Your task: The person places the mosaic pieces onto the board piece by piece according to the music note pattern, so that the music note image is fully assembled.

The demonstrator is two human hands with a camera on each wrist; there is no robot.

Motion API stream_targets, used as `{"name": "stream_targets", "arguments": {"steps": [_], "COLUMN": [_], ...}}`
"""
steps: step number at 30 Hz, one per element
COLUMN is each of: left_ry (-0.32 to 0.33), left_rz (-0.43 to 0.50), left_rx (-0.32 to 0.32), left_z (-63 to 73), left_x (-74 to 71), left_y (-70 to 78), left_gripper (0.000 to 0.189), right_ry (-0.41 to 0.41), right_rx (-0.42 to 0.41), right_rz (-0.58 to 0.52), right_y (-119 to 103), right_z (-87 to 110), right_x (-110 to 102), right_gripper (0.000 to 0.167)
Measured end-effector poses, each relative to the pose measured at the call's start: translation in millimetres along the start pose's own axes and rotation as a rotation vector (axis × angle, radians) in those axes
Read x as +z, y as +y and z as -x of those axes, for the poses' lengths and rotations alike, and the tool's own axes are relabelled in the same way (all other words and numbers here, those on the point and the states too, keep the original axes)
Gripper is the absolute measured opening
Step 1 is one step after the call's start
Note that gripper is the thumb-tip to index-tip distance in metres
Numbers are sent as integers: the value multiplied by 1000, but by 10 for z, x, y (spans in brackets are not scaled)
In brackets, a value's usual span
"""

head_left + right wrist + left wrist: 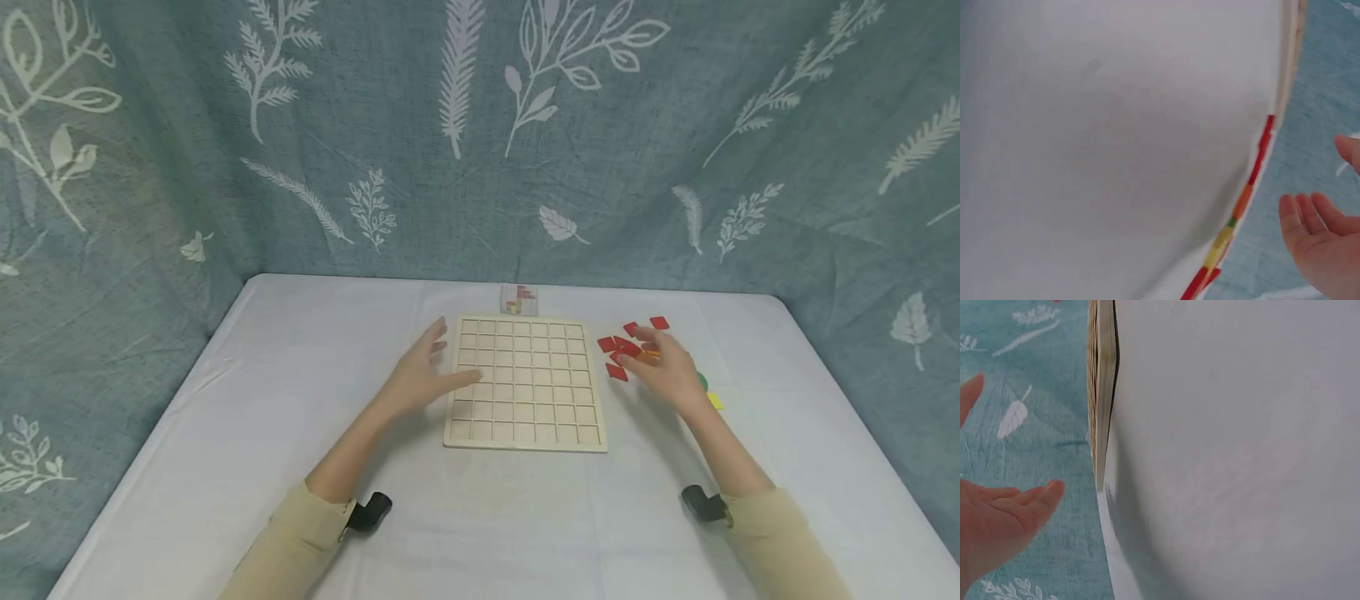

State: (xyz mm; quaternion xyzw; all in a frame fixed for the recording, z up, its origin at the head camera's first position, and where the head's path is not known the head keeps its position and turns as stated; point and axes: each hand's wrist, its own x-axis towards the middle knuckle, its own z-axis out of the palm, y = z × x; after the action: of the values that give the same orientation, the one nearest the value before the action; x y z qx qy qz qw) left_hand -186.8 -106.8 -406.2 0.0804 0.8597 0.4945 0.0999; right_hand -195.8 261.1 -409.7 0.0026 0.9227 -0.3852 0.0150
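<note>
A square wooden grid board (525,383) lies flat on the white table. At its left edge, my left hand (423,375) has its fingers spread and its thumb reaching over the board; it holds nothing. In the left wrist view this hand (1004,519) appears apart from the board's side (1105,394). Right of the board lies a loose group of red tiles (617,372). My right hand (663,367) is over the group, hiding part of it. The right wrist view shows its fingers (1300,225) loosely bent, with nothing between them and the thumb.
An orange tile (652,353) shows beside the right hand. A green piece (702,382) and a yellow piece (716,401) peek out beyond the right wrist. Behind the board lies a small clear item with a red pattern (519,300). A leaf-patterned curtain (420,125) hangs behind the table.
</note>
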Motion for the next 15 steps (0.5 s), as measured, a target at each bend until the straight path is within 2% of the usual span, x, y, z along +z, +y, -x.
{"name": "stream_targets", "arguments": {"steps": [5, 12, 15], "left_ry": [-85, -191, -242], "left_rz": [-4, -61, -51], "left_rx": [-24, 31, 10], "left_z": [67, 97, 113], "left_x": [66, 128, 144], "left_y": [-10, -93, -127], "left_gripper": [112, 119, 123], "right_ry": [-28, -39, -32], "right_rx": [18, 27, 16], "right_rz": [61, 126, 144], "right_y": [95, 178, 184], "right_z": [-48, -134, -178], "right_x": [34, 76, 81], "right_gripper": [54, 42, 38]}}
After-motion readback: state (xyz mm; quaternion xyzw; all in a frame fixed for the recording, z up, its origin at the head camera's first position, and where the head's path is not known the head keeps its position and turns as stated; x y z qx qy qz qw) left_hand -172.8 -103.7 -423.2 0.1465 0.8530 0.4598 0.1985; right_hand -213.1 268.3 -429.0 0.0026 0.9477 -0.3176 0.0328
